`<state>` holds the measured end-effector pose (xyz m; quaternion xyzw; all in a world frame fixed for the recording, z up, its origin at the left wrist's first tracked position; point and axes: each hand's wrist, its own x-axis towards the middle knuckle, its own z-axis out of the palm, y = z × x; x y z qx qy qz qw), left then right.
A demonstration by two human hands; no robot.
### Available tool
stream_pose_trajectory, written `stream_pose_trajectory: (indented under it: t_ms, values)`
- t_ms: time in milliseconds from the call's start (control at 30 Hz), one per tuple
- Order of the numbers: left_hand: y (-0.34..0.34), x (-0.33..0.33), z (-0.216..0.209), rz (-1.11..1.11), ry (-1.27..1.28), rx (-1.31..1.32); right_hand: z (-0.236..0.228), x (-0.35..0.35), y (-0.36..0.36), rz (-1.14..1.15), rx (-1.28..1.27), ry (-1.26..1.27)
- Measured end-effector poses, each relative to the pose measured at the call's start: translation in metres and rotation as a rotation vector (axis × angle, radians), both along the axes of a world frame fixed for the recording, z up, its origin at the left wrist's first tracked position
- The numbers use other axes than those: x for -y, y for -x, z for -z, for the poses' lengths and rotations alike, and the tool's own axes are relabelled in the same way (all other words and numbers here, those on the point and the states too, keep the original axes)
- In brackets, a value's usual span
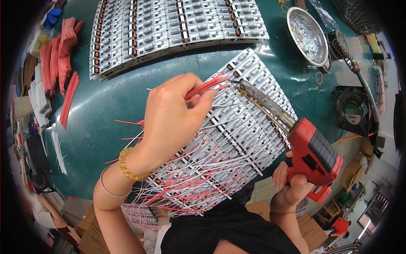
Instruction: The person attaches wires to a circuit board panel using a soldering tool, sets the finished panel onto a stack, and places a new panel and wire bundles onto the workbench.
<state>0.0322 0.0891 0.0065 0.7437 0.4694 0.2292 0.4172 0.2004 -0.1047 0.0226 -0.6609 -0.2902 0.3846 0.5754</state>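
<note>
Red wires: a small bundle of thin red wires [206,86] is pinched between the thumb and fingertips of the left hand [169,122], their free ends fanning out up and to the right.
Left hand: clenched on that bundle, knuckles up, hovering over the upper part of the tilted panel; a beaded amber bracelet [129,166] and a thin silver bangle [111,189] sit on the wrist.
Right hand: the right hand [292,180] is wrapped around the grip of a red soldering gun [311,154] at the lower right, fingers closed on it.
Soldering gun tip: its long, crusted metal barrel [264,103] runs up and to the left, and the point ends just beside the ends of the held wires, over the panel's top edge.
Panel: a tilted panel of small white components [249,139] lies under both hands, leaning from the green table toward the person's lap; its lower half is covered in loose red and white wire leads [194,182].
Table: the dark green table [114,101] carries a second, larger array of white components [169,29] at the top.
Left edge: bundles of red wire [59,55] and white wire [57,146] lie there.
Upper right: a round metal dish [305,34] holding silvery scraps, with a small black fan [351,111] below it.
</note>
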Motion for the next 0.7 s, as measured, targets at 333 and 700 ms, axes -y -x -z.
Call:
stream_pose_trajectory:
  t_ms: [333,700]
  values:
    - [-0.002,0.003,0.004,-0.011,-0.086,-0.007,0.003,0.003,0.002,0.016,0.065,0.012]
    - [-0.002,0.005,0.004,-0.007,-0.134,-0.009,-0.001,0.012,0.0,-0.004,-0.011,-0.016]
